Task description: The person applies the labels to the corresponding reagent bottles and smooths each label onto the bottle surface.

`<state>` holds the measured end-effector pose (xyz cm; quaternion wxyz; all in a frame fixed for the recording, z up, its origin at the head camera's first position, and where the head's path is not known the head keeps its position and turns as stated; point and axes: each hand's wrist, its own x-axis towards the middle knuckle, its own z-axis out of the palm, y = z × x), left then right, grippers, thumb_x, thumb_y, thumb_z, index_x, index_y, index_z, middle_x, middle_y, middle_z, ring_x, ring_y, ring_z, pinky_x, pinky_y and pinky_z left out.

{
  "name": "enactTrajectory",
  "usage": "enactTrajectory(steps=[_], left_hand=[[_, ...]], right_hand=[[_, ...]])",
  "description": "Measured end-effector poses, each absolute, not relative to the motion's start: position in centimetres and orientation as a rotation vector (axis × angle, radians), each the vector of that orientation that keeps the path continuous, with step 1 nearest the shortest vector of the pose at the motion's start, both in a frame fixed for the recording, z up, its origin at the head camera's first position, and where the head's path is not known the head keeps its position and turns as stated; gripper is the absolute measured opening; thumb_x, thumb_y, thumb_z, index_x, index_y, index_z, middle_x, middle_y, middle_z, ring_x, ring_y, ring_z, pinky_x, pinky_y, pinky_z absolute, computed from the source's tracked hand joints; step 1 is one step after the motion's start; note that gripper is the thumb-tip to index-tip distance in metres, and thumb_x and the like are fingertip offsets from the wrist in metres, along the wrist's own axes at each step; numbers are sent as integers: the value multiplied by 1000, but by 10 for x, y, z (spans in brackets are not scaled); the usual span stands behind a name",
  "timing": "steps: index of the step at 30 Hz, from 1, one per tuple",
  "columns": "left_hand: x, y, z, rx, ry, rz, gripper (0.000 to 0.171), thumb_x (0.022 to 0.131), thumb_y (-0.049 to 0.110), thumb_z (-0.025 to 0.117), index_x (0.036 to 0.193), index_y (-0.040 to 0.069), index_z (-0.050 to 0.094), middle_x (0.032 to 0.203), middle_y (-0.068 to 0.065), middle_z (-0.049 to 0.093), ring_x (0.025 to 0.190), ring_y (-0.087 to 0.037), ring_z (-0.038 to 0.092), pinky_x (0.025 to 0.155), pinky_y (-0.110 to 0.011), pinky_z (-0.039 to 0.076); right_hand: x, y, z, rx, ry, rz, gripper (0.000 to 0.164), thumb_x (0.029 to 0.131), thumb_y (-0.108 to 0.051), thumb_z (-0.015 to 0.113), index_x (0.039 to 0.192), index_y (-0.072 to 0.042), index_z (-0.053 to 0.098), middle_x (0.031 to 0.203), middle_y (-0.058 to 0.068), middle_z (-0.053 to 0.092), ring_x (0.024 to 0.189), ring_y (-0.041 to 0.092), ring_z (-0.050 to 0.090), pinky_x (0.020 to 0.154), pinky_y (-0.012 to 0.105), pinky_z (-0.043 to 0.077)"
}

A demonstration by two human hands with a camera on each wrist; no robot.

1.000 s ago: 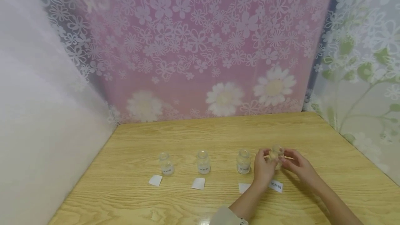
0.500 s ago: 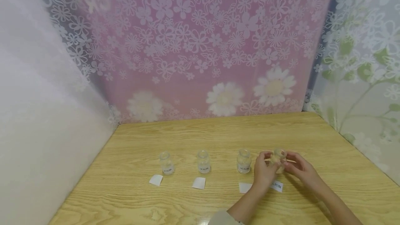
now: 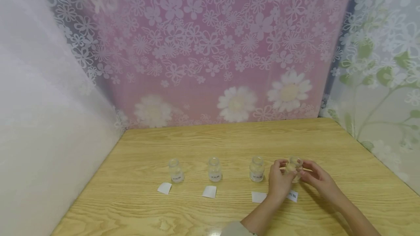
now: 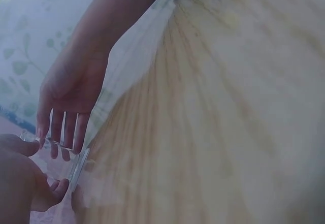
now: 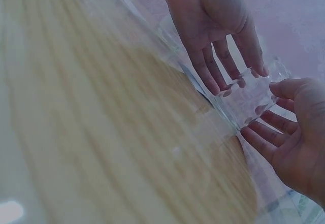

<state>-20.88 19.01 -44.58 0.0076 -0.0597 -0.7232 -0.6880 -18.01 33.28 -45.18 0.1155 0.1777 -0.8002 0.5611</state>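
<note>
A clear glass jar (image 3: 296, 162) is held between both hands, low over the right part of the table. My left hand (image 3: 279, 183) grips its left side with thumb and fingers. From the right, the fingers and thumb of my right hand (image 3: 321, 183) hold the other side. In the right wrist view the fingertips of both hands show through and around the glass jar (image 5: 249, 96). A white label slip with dark writing (image 3: 293, 195) lies just in front of the jar, partly hidden by my left wrist.
Three open glass jars with written labels stand in a row to the left: a near one (image 3: 257, 169), a middle one (image 3: 214, 170) and a far-left one (image 3: 176, 171). White paper slips (image 3: 209, 192) lie before them. Patterned curtains (image 3: 203, 65) enclose the wooden table (image 3: 183, 141).
The held jar has shifted slightly right and toward me, and its mouth has come into clearer view. Both hands have kept hold of it. The other jars stand where they were.
</note>
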Motion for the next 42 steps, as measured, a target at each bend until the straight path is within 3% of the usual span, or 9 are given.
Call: enactTrajectory(steps=[2,5,11,13,17,21,26,32,42], left_hand=[[-209,192,-447,-193,-2258,-2143,32,76,10,74,102,21,59,99,11,51,87,-9,49,66,-20,45],[-210,193,-448,-193,-2253,-2134,32,76,11,75,102,20,60,98,12,51,87,-10,50,66,-20,45],[-208,186,-449,-223,-2348,-2091,38,77,16,75,111,17,56,104,9,50,95,-15,51,73,-25,46],[-206,180,-448,-256,-2411,-2062,40,78,17,74,113,16,54,107,9,48,97,-16,50,75,-26,46],[-201,166,-446,-383,-2568,-1854,37,78,13,74,110,15,57,104,9,49,94,-10,49,73,-22,46],[-197,153,-449,-641,-2746,-1298,28,77,14,74,102,18,65,98,12,53,90,-4,47,71,-16,44],[-198,143,-460,-844,-2754,-691,24,77,29,75,99,23,67,99,13,56,91,-2,45,76,-13,40],[-198,141,-463,-884,-2728,-497,19,80,37,71,95,26,69,95,14,54,88,-2,42,75,-12,37],[-183,154,-464,-951,-2585,-454,15,77,36,72,86,24,70,89,14,55,84,-1,44,77,-13,37]], right_hand=[[-180,334,-452,517,-2349,1636,38,97,1,42,129,15,29,121,32,40,100,-2,52,77,22,49],[-180,335,-452,519,-2349,1628,38,97,1,41,129,15,29,121,32,40,100,-3,51,77,22,49],[-177,340,-452,502,-2324,1627,38,96,-1,44,129,14,31,122,-8,46,103,-2,51,78,23,49],[-174,342,-451,476,-2319,1587,37,96,0,44,127,15,32,120,-13,47,102,-2,52,76,23,50],[-167,344,-450,341,-2370,1435,29,95,-2,48,119,14,43,108,-4,57,89,1,57,67,25,52],[-162,342,-454,226,-2540,1235,20,92,-12,57,106,2,58,94,4,63,79,1,56,63,25,51],[-161,333,-463,416,-2589,1043,14,82,-13,70,95,-11,66,90,-3,62,79,5,53,62,24,46],[-161,327,-471,535,-2543,767,23,71,-22,79,89,-29,67,94,-15,56,87,5,45,66,27,43],[-161,343,-464,618,-2546,803,22,73,-7,76,90,-18,69,93,-10,58,89,3,49,70,23,44]])
